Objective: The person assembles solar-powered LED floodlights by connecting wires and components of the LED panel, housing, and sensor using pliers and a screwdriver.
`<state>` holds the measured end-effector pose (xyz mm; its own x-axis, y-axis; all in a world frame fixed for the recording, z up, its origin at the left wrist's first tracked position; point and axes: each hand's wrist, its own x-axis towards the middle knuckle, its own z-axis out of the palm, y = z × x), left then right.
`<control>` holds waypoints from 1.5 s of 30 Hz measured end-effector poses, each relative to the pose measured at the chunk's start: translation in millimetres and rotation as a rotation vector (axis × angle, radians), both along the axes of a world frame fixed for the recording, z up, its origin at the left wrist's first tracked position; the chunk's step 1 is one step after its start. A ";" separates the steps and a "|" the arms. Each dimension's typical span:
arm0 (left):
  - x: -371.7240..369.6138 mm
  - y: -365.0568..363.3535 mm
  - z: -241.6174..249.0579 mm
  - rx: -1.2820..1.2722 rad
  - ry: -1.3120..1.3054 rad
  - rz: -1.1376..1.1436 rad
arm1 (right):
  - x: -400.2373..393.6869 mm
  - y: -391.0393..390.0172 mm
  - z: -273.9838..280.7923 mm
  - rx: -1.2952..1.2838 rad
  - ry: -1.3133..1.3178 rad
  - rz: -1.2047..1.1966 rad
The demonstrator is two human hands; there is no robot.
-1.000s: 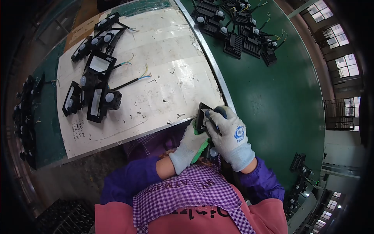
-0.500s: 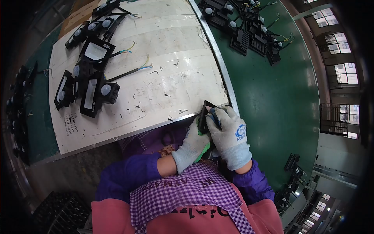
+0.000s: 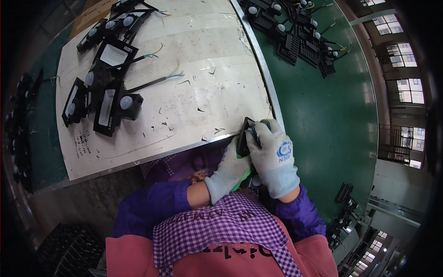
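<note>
My left hand (image 3: 230, 167), in a white work glove with a green palm, is closed round a black floodlight (image 3: 243, 141) at the front edge of the table. The floodlight is tilted on edge, and its lower part is hidden by the gloves. My right hand (image 3: 273, 150), in a matching glove with a blue logo, has its fingers curled against the floodlight's upper right side. A small dark blue piece (image 3: 254, 132) shows between those fingers; what it is I cannot make out.
Several black floodlights with round sensors (image 3: 108, 108) and stripped cables lie on the white board (image 3: 184, 111), at its left. Small black trimmings (image 3: 200, 110) are scattered there. A metal edge (image 3: 265, 69) separates the board from a green surface (image 3: 318, 115) holding more floodlights (image 3: 295, 39).
My right hand has shifted slightly and its fingers are curled tighter at the floodlight. The floodlight's tilt has changed a little. The view has moved slightly.
</note>
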<state>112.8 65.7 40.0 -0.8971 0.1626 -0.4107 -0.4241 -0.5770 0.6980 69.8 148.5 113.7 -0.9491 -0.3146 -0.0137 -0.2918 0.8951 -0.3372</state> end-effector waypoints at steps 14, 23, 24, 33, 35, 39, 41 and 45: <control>3.2 -21.7 -0.6 0.233 -0.101 -0.154 | -24.4 49.3 20.1 -0.483 -0.676 -0.390; 0.8 -24.2 3.7 0.184 -0.152 -0.171 | -45.9 55.1 -13.3 -0.475 -0.617 -0.296; 1.0 -24.4 3.5 0.182 -0.157 -0.171 | -49.8 49.5 -10.8 -0.426 -0.589 -0.257; -9.4 -50.7 21.4 0.214 -0.208 -0.343 | -98.5 32.0 2.0 -0.296 -0.816 0.000; -12.1 -60.8 22.1 0.226 -0.247 -0.411 | -113.0 33.3 -2.2 -0.266 -0.873 0.091; -8.4 -58.7 11.9 0.213 -0.144 -0.380 | -129.0 33.3 -14.9 -0.279 -0.845 0.369; -8.5 -59.1 11.0 0.190 -0.145 -0.385 | -130.3 19.2 2.4 -0.211 -0.899 0.403; -11.8 -58.2 9.8 0.193 -0.163 -0.392 | -121.4 2.0 5.5 -0.133 -0.813 0.581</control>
